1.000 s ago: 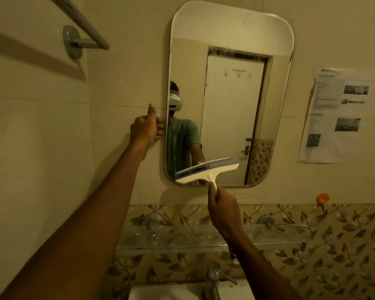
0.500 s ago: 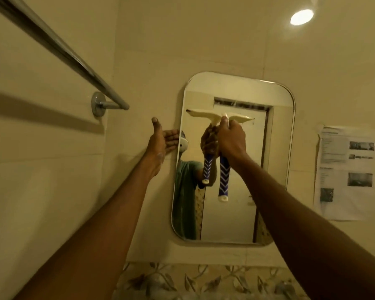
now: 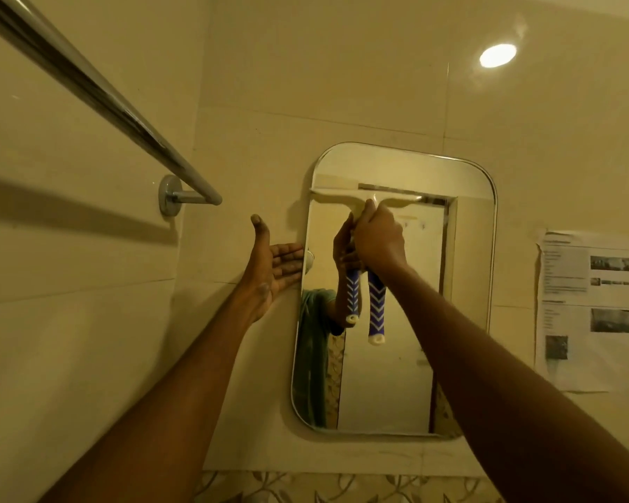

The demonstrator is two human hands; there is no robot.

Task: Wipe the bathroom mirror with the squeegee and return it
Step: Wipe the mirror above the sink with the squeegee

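Note:
A tall mirror [image 3: 462,285] with rounded corners hangs on the cream tiled wall. My right hand [image 3: 378,241] is shut on the squeegee [image 3: 376,306], which has a cream head and a blue handle with white chevrons. Its blade lies flat against the glass near the mirror's top, towards the left side. My left hand [image 3: 269,266] is open, its fingertips resting against the mirror's left edge and thumb pointing up. The mirror reflects the hand, the handle and a green shirt.
A chrome towel rail [image 3: 99,99] juts from the left wall, ending close to my left hand. Printed paper sheets [image 3: 585,306] are stuck on the wall right of the mirror. A leaf-patterned tile band [image 3: 342,490] runs below. A ceiling light [image 3: 497,55] glows above.
A second ago the squeegee was at the mirror's bottom edge; it went up to the top and has shifted slightly left. My left hand opened from gripping the edge. The view tilted upward.

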